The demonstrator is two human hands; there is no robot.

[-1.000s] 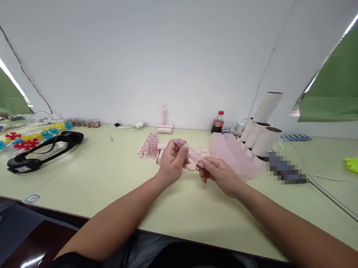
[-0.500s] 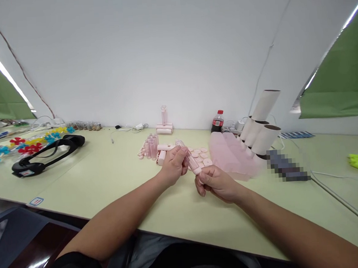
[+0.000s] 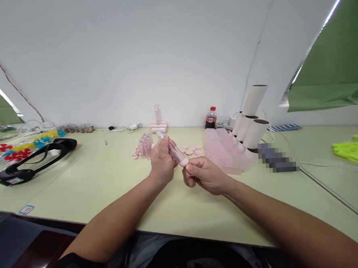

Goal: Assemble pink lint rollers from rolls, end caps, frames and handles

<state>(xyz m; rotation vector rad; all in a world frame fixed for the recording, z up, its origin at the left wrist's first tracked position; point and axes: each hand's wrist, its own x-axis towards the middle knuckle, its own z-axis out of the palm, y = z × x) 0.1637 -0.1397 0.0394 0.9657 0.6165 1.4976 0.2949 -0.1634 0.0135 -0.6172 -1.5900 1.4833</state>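
My left hand [image 3: 162, 159] is wrapped round a clear pink plastic tube [image 3: 175, 152], which slants down to the right. The fingers of my right hand [image 3: 204, 173] are pinched at the tube's lower end, by its pale pink cap; whether they hold a separate small part is hidden. Just left of my left hand stand several similar pink tubes [image 3: 145, 146] in a cluster. Behind my right hand lie several flat pink discs [image 3: 191, 151] on the table.
Pink translucent sheets [image 3: 218, 152] and stacked white cardboard tubes [image 3: 254, 135] stand to the right, near a cola bottle [image 3: 211, 118]. Further right lie a blurred-out dark object [image 3: 276, 158], cables and yellow-green pieces [image 3: 352, 149]. A black headset [image 3: 35, 161] and colourful flower shapes [image 3: 16, 153] lie left.
My left hand has turned and closed further round the tube, so more of its lower part shows. My right hand stays at the capped end. The whole view has shifted slightly.
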